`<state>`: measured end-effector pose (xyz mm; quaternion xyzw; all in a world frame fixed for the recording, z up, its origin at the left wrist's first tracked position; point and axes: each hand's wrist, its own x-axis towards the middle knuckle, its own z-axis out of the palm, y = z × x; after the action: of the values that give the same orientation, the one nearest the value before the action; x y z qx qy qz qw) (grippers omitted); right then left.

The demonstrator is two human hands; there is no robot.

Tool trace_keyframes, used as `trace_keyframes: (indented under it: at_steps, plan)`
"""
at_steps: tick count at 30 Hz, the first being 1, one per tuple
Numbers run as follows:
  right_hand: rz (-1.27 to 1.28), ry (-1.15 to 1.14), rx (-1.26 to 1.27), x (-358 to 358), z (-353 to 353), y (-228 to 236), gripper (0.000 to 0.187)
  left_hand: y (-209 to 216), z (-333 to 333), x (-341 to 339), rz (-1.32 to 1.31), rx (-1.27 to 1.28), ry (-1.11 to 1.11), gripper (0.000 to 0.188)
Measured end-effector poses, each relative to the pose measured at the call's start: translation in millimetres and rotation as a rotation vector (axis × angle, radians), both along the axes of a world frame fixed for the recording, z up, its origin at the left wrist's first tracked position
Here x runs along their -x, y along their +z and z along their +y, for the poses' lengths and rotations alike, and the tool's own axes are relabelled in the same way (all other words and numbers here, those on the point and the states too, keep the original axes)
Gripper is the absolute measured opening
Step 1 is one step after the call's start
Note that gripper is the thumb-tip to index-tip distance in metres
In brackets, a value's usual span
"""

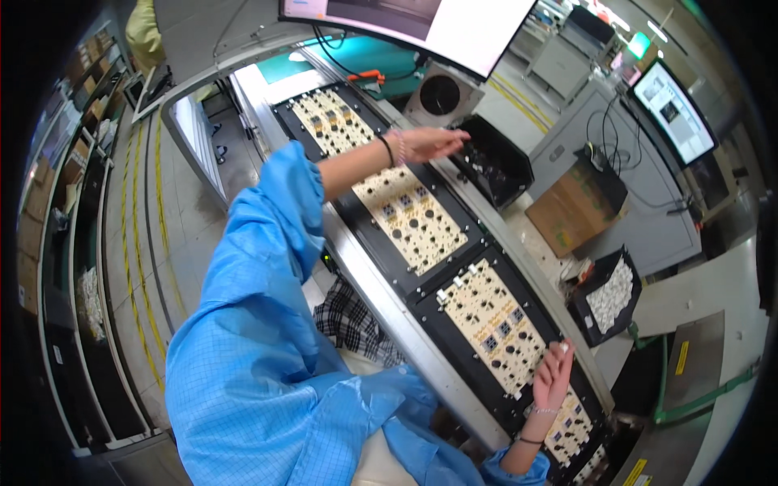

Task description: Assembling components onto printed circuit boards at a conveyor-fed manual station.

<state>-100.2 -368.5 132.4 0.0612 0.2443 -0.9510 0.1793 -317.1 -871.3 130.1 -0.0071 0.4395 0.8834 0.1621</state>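
My left hand reaches across the line to the near edge of a black bin of small dark parts. Its fingers are stretched out, and nothing shows in them. My right hand is over the right edge of a cream circuit board, fingers curled in a pinch on a small white piece. White pieces stand at this board's upper left edge. Another cream board lies farther along, and one more is partly hidden by my right forearm. The boards sit in black carriers.
A metal rail borders the carriers on my side. Beyond the line are a black tray of white pieces, a cardboard box and a round-holed speaker-like box. A large monitor hangs overhead. Shelves stand far left.
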Motion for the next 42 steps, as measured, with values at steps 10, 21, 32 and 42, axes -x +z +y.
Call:
trace_keyframes:
  at_steps: [10,21,32,42]
  plan:
    - [-0.082,0.071,-0.283,15.4,-50.8,18.0,0.03,-32.4,-61.2,-36.5,-0.212,-0.476,0.109,0.016]
    - [-0.032,0.286,-0.244,46.4,-125.3,7.3,0.025,-44.9,-65.3,-39.3,-0.077,-0.49,0.181,0.02]
    - [0.255,0.31,-1.21,73.1,-188.7,-0.2,0.024,-35.6,-59.4,-48.6,0.082,-0.372,0.151,0.021]
    - [0.885,0.197,-1.949,79.6,-217.7,-0.8,0.013,-37.3,-72.7,-47.7,0.035,-0.485,0.156,0.027]
